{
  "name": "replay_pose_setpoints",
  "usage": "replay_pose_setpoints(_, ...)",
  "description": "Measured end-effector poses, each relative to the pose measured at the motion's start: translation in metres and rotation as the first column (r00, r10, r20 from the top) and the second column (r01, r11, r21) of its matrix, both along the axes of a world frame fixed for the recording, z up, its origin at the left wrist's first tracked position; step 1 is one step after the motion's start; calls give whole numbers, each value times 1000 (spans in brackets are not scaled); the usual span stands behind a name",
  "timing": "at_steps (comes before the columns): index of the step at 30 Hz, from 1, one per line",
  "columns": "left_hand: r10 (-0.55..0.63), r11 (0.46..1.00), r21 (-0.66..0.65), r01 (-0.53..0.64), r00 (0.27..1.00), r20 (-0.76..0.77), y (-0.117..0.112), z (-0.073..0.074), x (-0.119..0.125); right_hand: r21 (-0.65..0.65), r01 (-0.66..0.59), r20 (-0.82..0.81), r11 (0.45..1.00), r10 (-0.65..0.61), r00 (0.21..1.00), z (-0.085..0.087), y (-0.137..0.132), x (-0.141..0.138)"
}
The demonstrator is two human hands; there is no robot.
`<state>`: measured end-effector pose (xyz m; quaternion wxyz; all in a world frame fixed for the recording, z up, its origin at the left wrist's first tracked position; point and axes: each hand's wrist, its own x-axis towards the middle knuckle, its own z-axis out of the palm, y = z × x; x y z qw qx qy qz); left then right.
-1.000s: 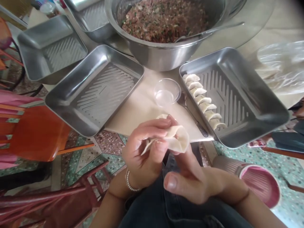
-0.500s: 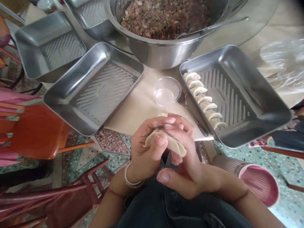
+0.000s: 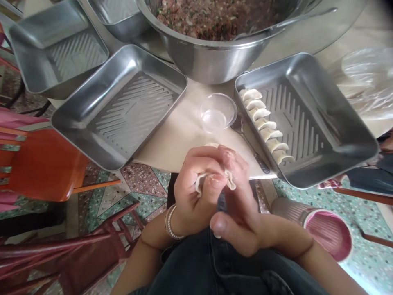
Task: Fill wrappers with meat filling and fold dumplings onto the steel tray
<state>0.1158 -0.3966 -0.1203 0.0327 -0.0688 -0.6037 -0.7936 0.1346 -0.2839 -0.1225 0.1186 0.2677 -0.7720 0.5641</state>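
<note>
My left hand (image 3: 195, 180), with a beaded bracelet at its wrist, is closed around a dumpling (image 3: 230, 180), and its thumb presses on the dough. Against the other end of the dumpling, the fingers of my right hand (image 3: 242, 200) curl in and help grip it, while its thumb sticks out below. Fingers cover most of the dumpling; only folded pale edges show. Beyond my hands stands a small clear plastic bowl (image 3: 226, 123). A piece of cutlery with a dark patterned handle (image 3: 259, 159) lies right of it. Several folded dumplings (image 3: 264, 123) line the left side of the right metal tray (image 3: 331, 135).
A big steel bowl (image 3: 211, 61) of minced filling (image 3: 208, 20) stands at the back, a metal handle (image 3: 307, 19) resting on its rim. More metal trays (image 3: 123, 119) are at left. Chairs (image 3: 46, 164) and a pink-lined bin (image 3: 330, 233) flank the table.
Both hands have drawn closer together around the dumpling, which is now more covered. My left hand has turned and shifted slightly right. The view has shifted a little.
</note>
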Motion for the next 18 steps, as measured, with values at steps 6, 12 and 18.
replay_pose_setpoints(6,-107,979,169,115,993,-54,9,6,8,84,281,-107,956,-272,956,15,14,-17)
replay_pose_setpoints(12,-343,847,471,248,931,127,18,11,9,73,551,-331,832,-501,800,17,19,-17)
replay_pose_setpoints(18,-545,657,720,223,800,250,22,9,-9,163,490,-310,856,-427,849,10,21,-17)
